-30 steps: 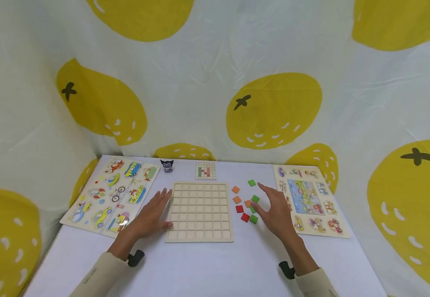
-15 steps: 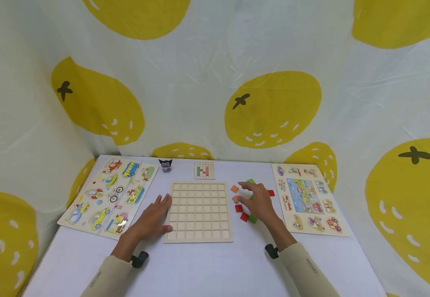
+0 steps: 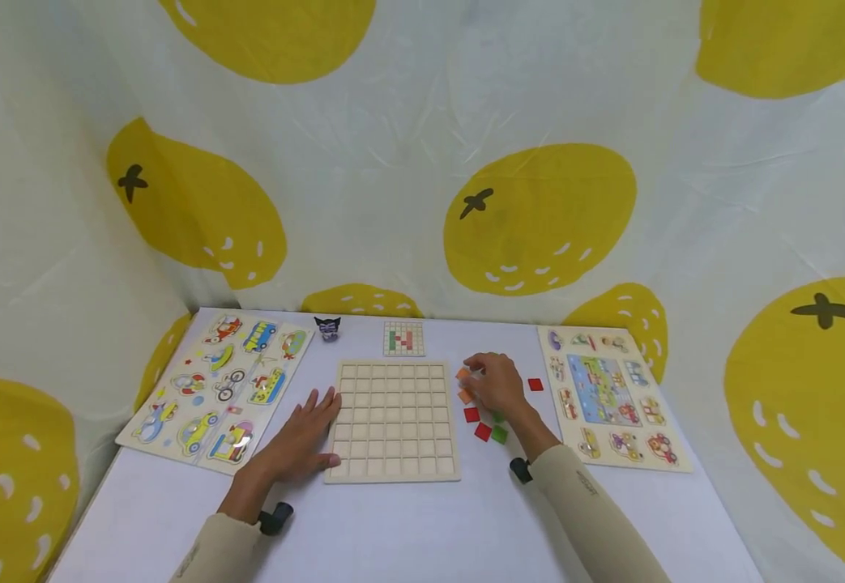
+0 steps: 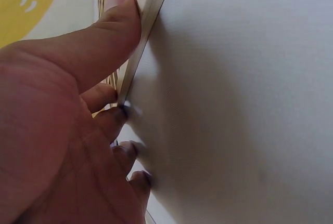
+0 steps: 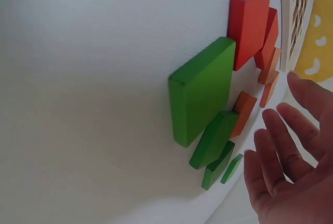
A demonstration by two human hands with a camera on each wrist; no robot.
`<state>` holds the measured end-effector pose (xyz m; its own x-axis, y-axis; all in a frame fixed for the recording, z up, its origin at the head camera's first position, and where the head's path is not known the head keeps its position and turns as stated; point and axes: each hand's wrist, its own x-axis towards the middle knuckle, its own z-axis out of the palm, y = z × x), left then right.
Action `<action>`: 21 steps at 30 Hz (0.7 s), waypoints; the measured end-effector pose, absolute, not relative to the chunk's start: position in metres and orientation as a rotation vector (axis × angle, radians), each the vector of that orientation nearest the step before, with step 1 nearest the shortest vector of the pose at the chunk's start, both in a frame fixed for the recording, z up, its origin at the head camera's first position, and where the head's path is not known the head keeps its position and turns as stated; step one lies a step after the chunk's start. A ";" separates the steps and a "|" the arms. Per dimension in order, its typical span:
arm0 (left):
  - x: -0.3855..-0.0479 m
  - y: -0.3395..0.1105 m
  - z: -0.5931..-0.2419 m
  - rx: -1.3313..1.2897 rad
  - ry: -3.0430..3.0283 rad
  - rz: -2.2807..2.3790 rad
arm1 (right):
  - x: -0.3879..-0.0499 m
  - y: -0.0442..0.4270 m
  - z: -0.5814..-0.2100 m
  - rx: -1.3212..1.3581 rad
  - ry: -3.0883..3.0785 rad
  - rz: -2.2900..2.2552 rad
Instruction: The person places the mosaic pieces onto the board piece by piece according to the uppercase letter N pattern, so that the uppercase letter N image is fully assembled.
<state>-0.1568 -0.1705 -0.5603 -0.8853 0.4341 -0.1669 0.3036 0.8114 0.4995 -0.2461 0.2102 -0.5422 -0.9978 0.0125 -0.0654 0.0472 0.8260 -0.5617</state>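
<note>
My left hand [image 3: 300, 441] rests at the left edge of a wooden grid board [image 3: 394, 422]. Its thumb [image 4: 118, 18] lies on the board's rim and the other fingers spread along the side. Over a cluster of small square tiles to the board's right is my right hand [image 3: 498, 386]. Its fingers are loosely bent near the orange tiles [image 3: 465, 396], and nothing shows between them in the right wrist view. Red tiles [image 3: 483, 431] and green tiles [image 5: 204, 93] lie close by; the hand partly covers the cluster in the head view.
A small patterned grid card [image 3: 403, 338] and a dark figurine [image 3: 328, 328] stand behind the board. Picture puzzle boards lie at left [image 3: 199, 401] and right [image 3: 600, 389]. One red tile [image 3: 535, 385] sits apart near the right puzzle.
My right hand has moved left across the tiles to the orange ones. The red tile near the right puzzle has come into view. My left hand stays at the board's edge.
</note>
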 end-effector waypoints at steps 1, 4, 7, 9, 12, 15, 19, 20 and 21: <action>-0.156 -0.171 -0.560 0.570 2.725 0.692 | -0.248 0.209 -0.543 0.059 2.943 -0.900; -0.156 -0.171 -0.560 0.573 2.727 0.707 | -0.252 0.207 -0.544 0.058 2.950 -0.888; -0.155 -0.171 -0.560 0.574 2.736 0.700 | -0.256 0.206 -0.545 0.050 2.982 -0.869; -0.155 -0.171 -0.560 0.581 2.741 0.699 | -0.258 0.204 -0.545 0.055 2.997 -0.865; -0.154 -0.171 -0.560 0.581 2.747 0.700 | -0.260 0.202 -0.545 0.067 2.987 -0.868; -0.154 -0.172 -0.561 0.567 2.746 0.699 | -0.261 0.200 -0.544 0.066 2.966 -0.871; -0.154 -0.172 -0.562 0.568 2.742 0.707 | -0.260 0.199 -0.539 0.062 2.965 -0.905; -0.154 -0.172 -0.563 0.571 2.744 0.708 | -0.260 0.199 -0.538 0.059 2.963 -0.926; -0.154 -0.172 -0.563 0.578 2.747 0.712 | -0.259 0.199 -0.536 0.055 2.958 -0.955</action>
